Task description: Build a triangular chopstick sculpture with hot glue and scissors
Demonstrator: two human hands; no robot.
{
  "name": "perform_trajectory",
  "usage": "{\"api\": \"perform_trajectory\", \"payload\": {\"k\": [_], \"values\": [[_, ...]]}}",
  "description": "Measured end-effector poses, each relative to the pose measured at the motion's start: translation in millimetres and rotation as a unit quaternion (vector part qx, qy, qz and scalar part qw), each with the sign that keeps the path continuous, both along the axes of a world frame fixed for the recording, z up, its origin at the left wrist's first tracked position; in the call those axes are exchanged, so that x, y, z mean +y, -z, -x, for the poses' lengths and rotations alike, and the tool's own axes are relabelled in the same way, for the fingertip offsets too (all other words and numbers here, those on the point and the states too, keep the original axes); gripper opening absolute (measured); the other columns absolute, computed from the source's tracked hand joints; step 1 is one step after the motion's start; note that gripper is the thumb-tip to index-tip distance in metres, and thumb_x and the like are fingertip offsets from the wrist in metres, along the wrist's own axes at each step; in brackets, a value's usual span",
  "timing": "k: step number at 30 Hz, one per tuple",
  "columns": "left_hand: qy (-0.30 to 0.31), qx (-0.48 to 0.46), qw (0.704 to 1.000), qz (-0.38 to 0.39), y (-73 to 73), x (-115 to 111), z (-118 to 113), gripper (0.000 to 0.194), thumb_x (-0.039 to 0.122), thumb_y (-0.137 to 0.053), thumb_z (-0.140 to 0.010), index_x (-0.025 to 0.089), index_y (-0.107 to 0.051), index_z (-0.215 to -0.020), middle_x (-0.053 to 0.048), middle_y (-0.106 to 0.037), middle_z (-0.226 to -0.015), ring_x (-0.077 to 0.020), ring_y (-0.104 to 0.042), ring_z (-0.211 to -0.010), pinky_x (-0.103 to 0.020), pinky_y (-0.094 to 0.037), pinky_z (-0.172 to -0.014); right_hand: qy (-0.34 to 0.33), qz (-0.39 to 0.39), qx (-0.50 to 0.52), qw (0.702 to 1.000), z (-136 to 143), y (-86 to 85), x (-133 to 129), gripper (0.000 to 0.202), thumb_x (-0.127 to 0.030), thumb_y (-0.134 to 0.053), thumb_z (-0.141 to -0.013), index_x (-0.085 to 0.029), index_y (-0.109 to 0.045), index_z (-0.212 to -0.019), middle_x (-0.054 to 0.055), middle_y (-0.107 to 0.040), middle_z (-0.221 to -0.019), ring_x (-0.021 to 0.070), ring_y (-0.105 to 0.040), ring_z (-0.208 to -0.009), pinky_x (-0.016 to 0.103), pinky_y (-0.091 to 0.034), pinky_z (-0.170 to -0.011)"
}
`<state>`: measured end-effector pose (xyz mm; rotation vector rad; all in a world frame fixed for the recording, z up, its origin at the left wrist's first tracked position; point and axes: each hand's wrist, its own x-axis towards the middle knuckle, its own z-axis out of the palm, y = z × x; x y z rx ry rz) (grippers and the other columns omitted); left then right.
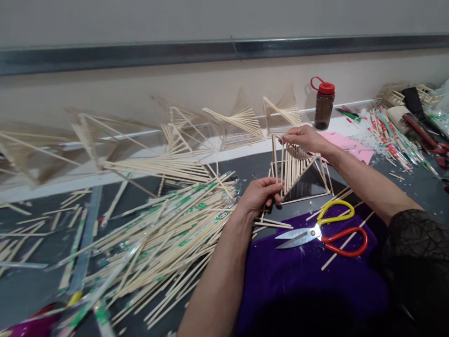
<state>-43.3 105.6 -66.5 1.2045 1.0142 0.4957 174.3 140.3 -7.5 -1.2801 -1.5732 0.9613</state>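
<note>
Gripping stick frame point(291, 171) low with left hand point(261, 194), up top with right hand point(304, 139); holding near back edge of bench point(250, 164), beside bare patch; aligning long axis roughly along edge.

My flat, dark grey tabletop point(245, 164) is carrying a pile of thin, pale wooden sticks point(168, 248); a long bluish strip point(90, 229) is lying left of it, purple cloth point(270, 276) right.

Scissors point(314, 232) before stick frame point(290, 169), bottle point(322, 110) behind

Left grip point(261, 193) and right grip point(302, 139) hold stick frame point(289, 169)
</note>
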Motion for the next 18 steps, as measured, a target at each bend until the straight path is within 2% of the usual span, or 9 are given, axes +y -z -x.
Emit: {"api": "perform_trajectory", "payload": {"k": [7, 11, 18], "values": [[0.002, 0.004, 1.000, -0.004, -1.7, -0.8, -1.1, 0.033, 0.034, -0.078, -0.058, 0.013, -0.065, -0.080, -0.001, -0.062, -0.045, -0.0061, -0.042, -0.031, -0.017, -0.018, -0.034, -0.003, -0.028, -0.020, 0.999, 3.8, -0.9, 0.9, 0.016, -0.024, -0.064, -0.084, -0.013, -0.074, -0.077, -0.001, -0.064, -0.067, 0.0092, -0.053, -0.066, 0.022, -0.040, -0.064], [0.003, -0.004, 1.000, -0.004, -0.5, -0.3, -1.9, 0.030, 0.032, -0.077, -0.061, 0.013, -0.065, -0.080, -0.002, -0.062, -0.046, -0.0070, -0.044, -0.032, -0.017, -0.019, -0.034, 0.001, -0.022, -0.029, 0.999, 4.2, -4.1, -1.8, 0.017, -0.025, -0.064, -0.084, -0.013, -0.073, -0.076, 0.000, -0.065, -0.068, 0.0102, -0.055, -0.069, 0.022, -0.042, -0.065], [0.002, -0.013, 1.000, 0.003, -1.5, -0.9, -3.4, 0.023, 0.027, -0.075, -0.067, 0.011, -0.065, -0.081, -0.002, -0.063, -0.046, -0.0041, -0.038, -0.027, -0.016, -0.019, -0.032, 0.017, -0.009, -0.058, 0.998, 5.5, -8.6, -2.0, 0.017, -0.026, -0.065, -0.083, -0.013, -0.073, -0.076, 0.002, -0.067, -0.071, 0.0126, -0.058, -0.076, 0.023, -0.045, -0.070]]}}
